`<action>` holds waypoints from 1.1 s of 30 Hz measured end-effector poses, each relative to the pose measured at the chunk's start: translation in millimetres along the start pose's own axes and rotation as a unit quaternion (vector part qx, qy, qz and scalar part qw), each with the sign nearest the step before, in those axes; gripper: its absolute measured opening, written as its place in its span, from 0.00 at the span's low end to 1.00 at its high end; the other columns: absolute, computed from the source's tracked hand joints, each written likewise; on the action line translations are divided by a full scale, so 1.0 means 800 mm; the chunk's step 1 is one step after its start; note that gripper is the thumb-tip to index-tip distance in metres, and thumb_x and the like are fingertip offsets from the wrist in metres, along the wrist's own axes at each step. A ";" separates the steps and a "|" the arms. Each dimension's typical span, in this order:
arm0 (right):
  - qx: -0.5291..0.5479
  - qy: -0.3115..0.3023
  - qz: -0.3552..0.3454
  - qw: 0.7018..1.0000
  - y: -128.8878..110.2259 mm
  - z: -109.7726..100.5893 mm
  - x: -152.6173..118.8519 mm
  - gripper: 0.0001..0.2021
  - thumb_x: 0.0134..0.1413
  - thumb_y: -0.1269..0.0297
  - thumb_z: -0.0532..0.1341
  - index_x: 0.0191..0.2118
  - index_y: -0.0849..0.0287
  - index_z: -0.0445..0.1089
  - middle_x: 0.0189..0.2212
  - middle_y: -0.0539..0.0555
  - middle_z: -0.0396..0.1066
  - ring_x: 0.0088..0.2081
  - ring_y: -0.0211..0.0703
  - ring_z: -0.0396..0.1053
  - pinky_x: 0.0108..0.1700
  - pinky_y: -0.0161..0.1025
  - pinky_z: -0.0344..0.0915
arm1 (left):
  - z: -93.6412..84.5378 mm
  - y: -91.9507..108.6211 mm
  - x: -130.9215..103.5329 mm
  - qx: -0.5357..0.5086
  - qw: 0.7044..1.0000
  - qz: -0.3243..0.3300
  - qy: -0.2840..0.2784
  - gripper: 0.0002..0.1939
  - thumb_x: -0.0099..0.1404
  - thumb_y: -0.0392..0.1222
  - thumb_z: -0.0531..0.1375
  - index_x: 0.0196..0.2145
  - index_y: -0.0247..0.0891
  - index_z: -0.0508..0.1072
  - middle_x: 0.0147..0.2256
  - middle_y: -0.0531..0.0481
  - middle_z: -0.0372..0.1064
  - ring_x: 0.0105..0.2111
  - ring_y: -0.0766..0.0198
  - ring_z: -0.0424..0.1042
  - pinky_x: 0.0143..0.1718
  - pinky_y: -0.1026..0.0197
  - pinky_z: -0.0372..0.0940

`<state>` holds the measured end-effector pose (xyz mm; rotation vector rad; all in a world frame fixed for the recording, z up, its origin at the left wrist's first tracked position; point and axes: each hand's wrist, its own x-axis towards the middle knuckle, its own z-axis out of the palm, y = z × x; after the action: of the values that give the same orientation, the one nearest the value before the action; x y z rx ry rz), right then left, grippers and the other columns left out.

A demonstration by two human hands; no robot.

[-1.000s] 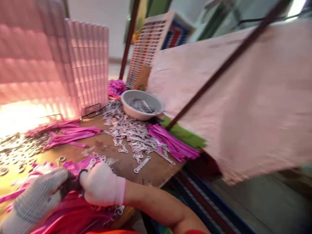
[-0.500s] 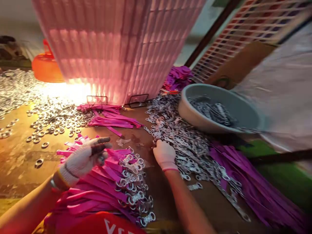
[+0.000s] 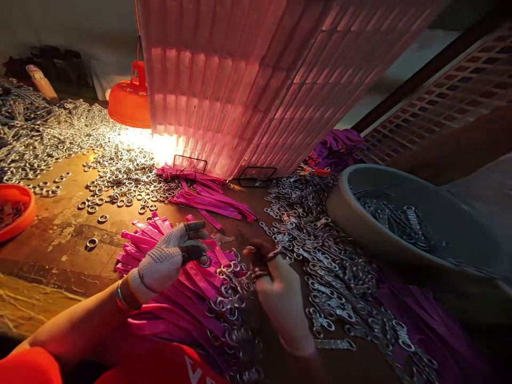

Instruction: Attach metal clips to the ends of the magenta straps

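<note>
My left hand (image 3: 166, 261), in a white dotted glove with dark fingertips, hovers over a fan of pink straps (image 3: 196, 282). Its fingers are closed on a small metal ring (image 3: 205, 261). To the right, my right hand (image 3: 282, 298), in a pale glove, has its dark fingers curled together. What they pinch is too blurred to make out. Metal link pieces with ringed ends (image 3: 228, 298) hang at the straps' right ends, between and below my hands. A large heap of similar metal pieces (image 3: 320, 256) lies right beside my right hand.
An orange lamp (image 3: 128, 104) glows over loose rings (image 3: 120, 181) beside a pink translucent ribbed panel (image 3: 224, 96). More pink straps (image 3: 216, 197) lie before it. A grey basin (image 3: 344, 213) with metal pieces stands right; an orange bowl (image 3: 30, 213) sits left.
The view has swung left, so the table appears farther right. My right hand has drawn back from the heap's edge, its fingers now turned toward my left hand. My left hand keeps its pose.
</note>
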<state>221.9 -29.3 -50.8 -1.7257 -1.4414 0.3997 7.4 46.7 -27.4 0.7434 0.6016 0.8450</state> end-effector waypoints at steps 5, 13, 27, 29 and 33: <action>0.118 -0.071 -0.014 0.990 -0.085 0.027 -0.030 0.18 0.57 0.65 0.58 0.54 0.57 0.69 0.39 0.55 0.77 0.38 0.44 0.74 0.40 0.39 0.70 | 0.010 -0.003 -0.018 0.031 0.998 0.046 -0.016 0.23 0.58 0.34 0.69 0.51 0.38 0.72 0.45 0.44 0.71 0.39 0.64 0.72 0.41 0.63 0.69; 0.023 -0.035 -0.034 0.999 -0.082 0.035 -0.051 0.16 0.56 0.70 0.55 0.49 0.57 0.71 0.38 0.55 0.75 0.38 0.45 0.71 0.39 0.39 0.66 | 0.013 -0.008 -0.042 0.138 0.987 0.041 -0.067 0.23 0.61 0.42 0.67 0.53 0.36 0.71 0.31 0.52 0.66 0.28 0.71 0.65 0.30 0.68 0.62; -0.184 -0.038 -0.040 0.981 -0.065 0.028 -0.032 0.08 0.48 0.75 0.56 0.25 0.58 0.68 0.21 0.53 0.70 0.23 0.40 0.61 0.26 0.37 0.45 | 0.025 0.018 0.040 0.225 0.963 -0.080 -0.122 0.20 0.55 0.33 0.57 0.46 0.35 0.73 0.25 0.55 0.64 0.17 0.74 0.54 0.18 0.68 0.51; -0.173 0.015 -0.021 0.985 -0.049 0.019 -0.028 0.09 0.53 0.71 0.55 0.26 0.58 0.70 0.22 0.55 0.71 0.25 0.43 0.64 0.27 0.37 0.49 | 0.018 0.029 0.089 0.408 0.893 -0.020 -0.187 0.17 0.55 0.32 0.56 0.42 0.34 0.76 0.29 0.50 0.70 0.21 0.70 0.61 0.23 0.66 0.57; -0.063 0.050 0.014 0.997 -0.019 0.004 -0.019 0.13 0.59 0.62 0.53 0.36 0.59 0.75 0.30 0.57 0.76 0.30 0.45 0.71 0.31 0.37 0.60 | 0.002 0.026 0.189 0.712 0.672 0.098 -0.176 0.10 0.55 0.29 0.59 0.33 0.33 0.79 0.28 0.46 0.74 0.28 0.62 0.69 0.33 0.62 0.62</action>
<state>205.2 -41.7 -45.5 -1.8416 -1.3973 0.2390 79.4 180.7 -37.0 2.3908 0.7811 0.2190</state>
